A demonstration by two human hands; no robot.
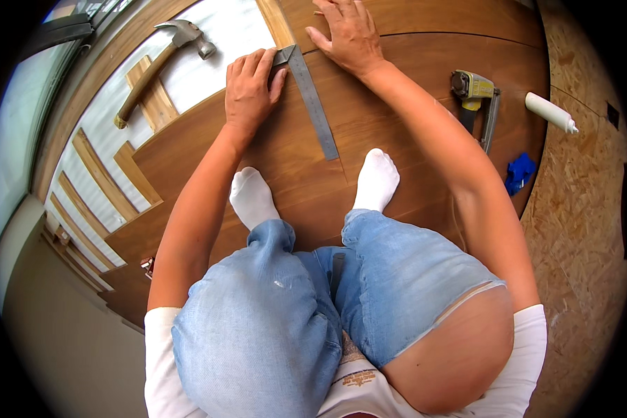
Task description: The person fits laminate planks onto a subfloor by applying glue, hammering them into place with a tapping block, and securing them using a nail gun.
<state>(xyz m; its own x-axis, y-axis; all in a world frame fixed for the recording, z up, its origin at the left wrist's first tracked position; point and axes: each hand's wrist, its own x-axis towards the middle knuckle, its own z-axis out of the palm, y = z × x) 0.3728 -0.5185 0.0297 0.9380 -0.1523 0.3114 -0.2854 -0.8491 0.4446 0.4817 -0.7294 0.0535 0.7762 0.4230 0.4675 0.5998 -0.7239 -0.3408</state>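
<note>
My left hand (247, 94) bears down on the dark stock of a metal try square (312, 104), gripping it at the corner. The blade of the square lies across the brown floor planks (411, 76), pointing back toward my feet. Just right of the square, my right hand (348, 38) rests over the planks at the far edge of view. Its thumb stands apart from the fingers, and a thin brown stick (318, 12), perhaps a pencil, pokes out by the fingertips. The ends of those fingers are cut off by the picture's edge. A pale wood strip (277, 24) runs away from the square's corner.
Left of my left hand, a claw hammer (161, 66) lies on a short board (153, 97) over white sheeting (226, 35) with wood battens (104, 174). At right are a yellow-and-black nail gun (474, 94), a white bottle (550, 113), a blue crumpled item (520, 174) and chipboard (585, 230).
</note>
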